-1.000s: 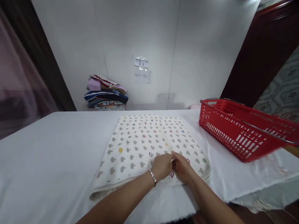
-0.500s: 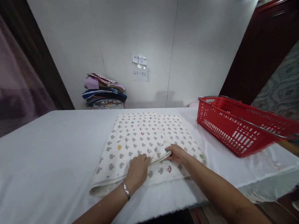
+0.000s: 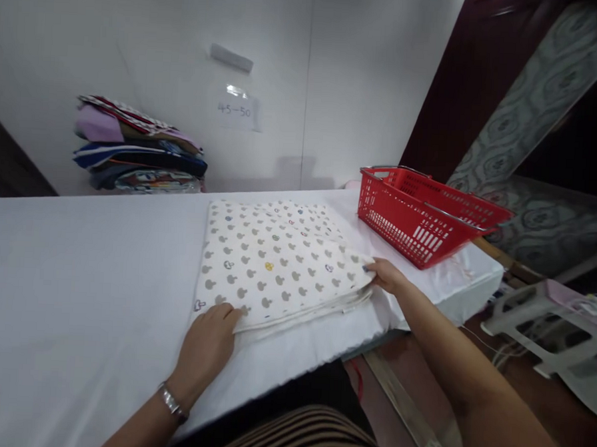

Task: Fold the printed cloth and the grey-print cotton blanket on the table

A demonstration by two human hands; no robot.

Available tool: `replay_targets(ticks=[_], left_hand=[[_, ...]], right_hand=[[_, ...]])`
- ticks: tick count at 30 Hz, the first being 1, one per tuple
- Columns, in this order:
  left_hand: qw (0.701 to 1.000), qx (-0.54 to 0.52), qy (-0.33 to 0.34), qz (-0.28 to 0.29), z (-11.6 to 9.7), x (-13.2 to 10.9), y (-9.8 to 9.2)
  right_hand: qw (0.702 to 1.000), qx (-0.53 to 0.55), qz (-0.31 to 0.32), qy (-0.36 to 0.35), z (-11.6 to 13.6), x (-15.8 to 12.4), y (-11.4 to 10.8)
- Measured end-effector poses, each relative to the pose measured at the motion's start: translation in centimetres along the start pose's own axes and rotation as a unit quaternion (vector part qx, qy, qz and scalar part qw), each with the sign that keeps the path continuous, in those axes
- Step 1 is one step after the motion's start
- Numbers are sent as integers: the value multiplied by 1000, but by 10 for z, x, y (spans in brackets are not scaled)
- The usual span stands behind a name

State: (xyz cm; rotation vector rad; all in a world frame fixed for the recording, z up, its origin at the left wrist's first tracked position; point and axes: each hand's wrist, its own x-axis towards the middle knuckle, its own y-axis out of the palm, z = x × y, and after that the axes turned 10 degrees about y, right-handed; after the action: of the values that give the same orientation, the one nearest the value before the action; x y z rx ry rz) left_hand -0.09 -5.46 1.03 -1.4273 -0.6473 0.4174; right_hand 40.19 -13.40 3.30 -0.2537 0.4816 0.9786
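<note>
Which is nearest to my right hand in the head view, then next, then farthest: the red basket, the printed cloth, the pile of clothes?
1. Printed cloth: in the right hand, pinched at its right near corner.
2. Red basket: just beyond the hand, right side.
3. Pile of clothes: far back, left side.

beyond the right hand, the near wall of the red basket hides its bottom from me. left of the left hand the worktop runs out of view; to the right hand's right, a white stool is cut off.
</note>
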Motion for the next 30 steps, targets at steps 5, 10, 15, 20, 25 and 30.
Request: replay_targets(ticks=[5,10,15,20,25,30], left_hand=[[999,-9,14,-29,1,-2,1],[994,1,26,-103,5,-11,-6],[996,-34,74,-39,11,-22,-3],[991,-47,107,-61,17,-27,3],[984,-66,155,-55,15,-27,5],[979,-90,183,-23,18,-28,10]], right_hand=[[996,-79,-19,44,-19,-7,-9],[992,-121,-7,19,-3,-15,-8],[975,-213,-16,65,-15,-22,-12],[946,-311,-57,75,-24,-18,-16],[926,-365,-73,62,-17,-18,-21],[898,-424,-85,77,-23,-17,-18]])
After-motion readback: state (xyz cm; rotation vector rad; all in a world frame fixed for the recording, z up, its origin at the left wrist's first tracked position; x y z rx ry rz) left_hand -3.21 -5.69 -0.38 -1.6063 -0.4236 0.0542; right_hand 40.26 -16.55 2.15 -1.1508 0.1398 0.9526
